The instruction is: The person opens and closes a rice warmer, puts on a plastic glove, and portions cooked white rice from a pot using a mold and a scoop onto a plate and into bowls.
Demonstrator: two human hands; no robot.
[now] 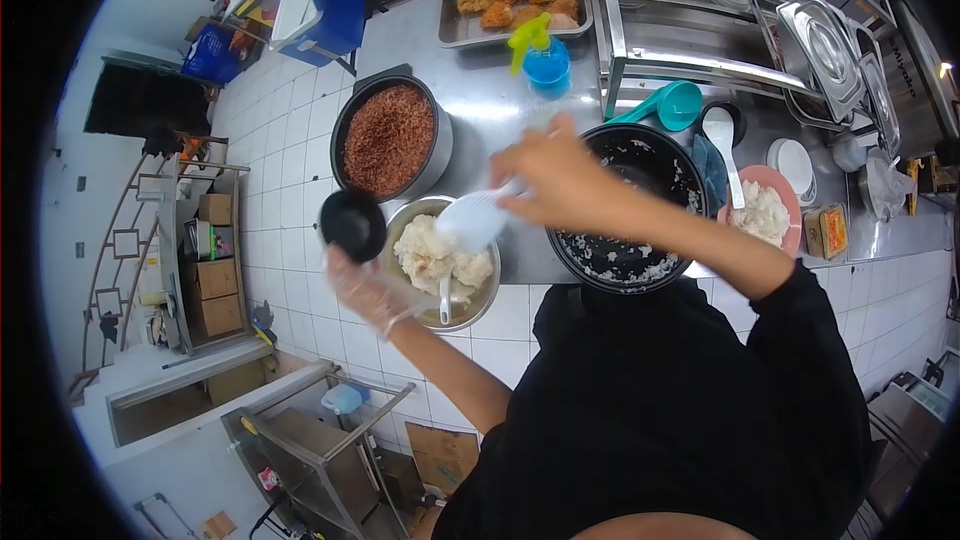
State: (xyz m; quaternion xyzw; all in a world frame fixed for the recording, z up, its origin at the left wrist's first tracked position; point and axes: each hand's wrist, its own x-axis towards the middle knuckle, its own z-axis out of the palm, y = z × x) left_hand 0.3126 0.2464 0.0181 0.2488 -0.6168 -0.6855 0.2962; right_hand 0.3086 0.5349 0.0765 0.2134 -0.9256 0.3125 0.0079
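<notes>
My left hand [362,290], in a clear plastic glove, grips a small black bowl [353,224] at the left of the counter. In my right hand [555,180] is a white rice paddle [472,220], blurred by motion, its blade over the white rice. That white rice [425,248] lies in a steel bowl [483,308] below both hands, with a white-handled utensil [445,300] stuck in it. Behind the bowl stands a pot of reddish-brown rice [390,140]. Under my right forearm is a black pot [640,275] with rice grains clinging to its inside.
A steel tray [445,25] of fried pieces and a blue spray bottle [547,65] stand at the back. To the right are a teal scoop [680,105], a white paddle [718,130] and a pink plate [793,230] with rice. A steel rack [615,30] borders the counter.
</notes>
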